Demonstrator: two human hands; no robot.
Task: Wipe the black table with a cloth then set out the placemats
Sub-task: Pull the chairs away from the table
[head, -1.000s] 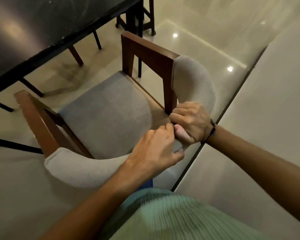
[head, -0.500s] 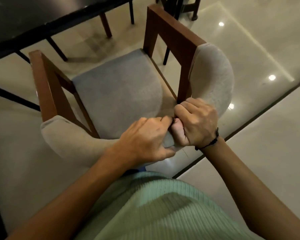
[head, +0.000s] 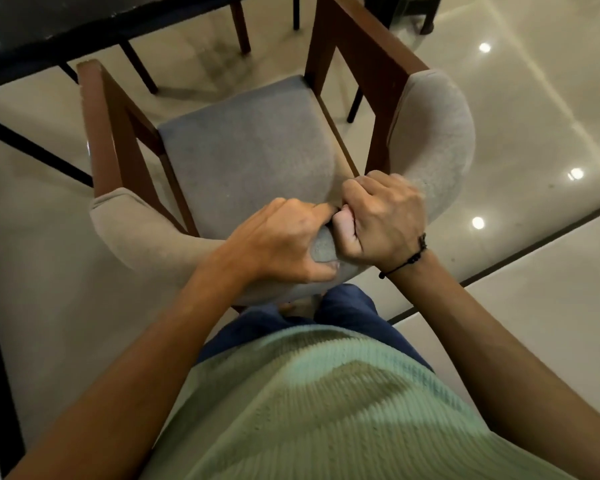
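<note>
Handling: the chair (head: 243, 157) looks solid and fairly heavy, stiff wood under soft padding; its curved backrest (head: 146, 230) seems the natural hold
Look: brown wooden frame, grey cushioned seat
Fingers: left hand (head: 278, 237) curls over the backrest top; right hand (head: 385, 216) is fisted around it just beside
Place: black table (head: 66, 26) ahead, chair drawn back from it; cloth and placemats not visible

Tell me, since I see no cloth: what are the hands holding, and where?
Both hands grip the chair by the top of its padded backrest: left hand and right hand side by side at its middle.
</note>
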